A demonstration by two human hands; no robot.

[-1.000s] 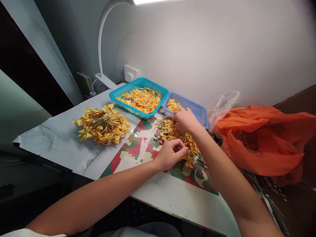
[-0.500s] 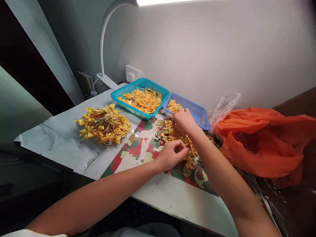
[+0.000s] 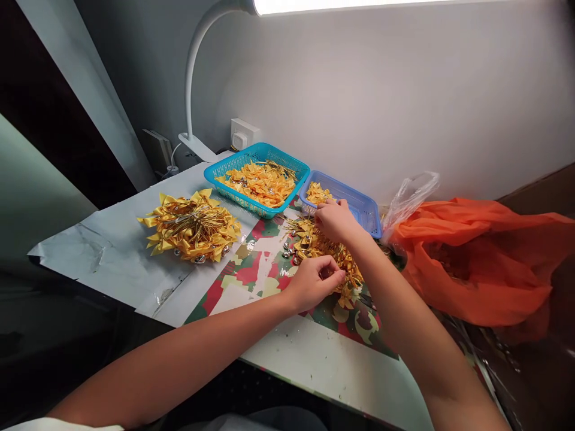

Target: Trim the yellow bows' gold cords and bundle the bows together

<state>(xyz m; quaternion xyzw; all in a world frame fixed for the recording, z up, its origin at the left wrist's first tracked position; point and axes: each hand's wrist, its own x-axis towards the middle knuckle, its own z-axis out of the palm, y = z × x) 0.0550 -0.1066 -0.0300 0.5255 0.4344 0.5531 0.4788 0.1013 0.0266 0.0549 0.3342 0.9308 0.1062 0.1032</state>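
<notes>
My left hand (image 3: 317, 279) is closed in a pinch at the near edge of a heap of gold ribbon bows with gold ties (image 3: 309, 239); what its fingertips hold is too small to make out. Beyond it, my right hand (image 3: 335, 219) is closed over the far side of the heap, by the front of a purple basket (image 3: 368, 209). Its fingertips point down and are partly hidden. Small silver bells (image 3: 287, 250) lie at the heap's left side. A bundle of yellow bows tied with gold cords (image 3: 193, 224) rests on the white sheet to the left.
A teal basket (image 3: 215, 179) full of yellow bows stands at the back. Right of the purple basket are a clear plastic bag (image 3: 411, 194) and an orange bag (image 3: 485, 263). A white clamp lamp (image 3: 189, 90) rises at the back left.
The whole view has shifted slightly. Both hands remain nearly where they were over the heap, with their fingers still closed.
</notes>
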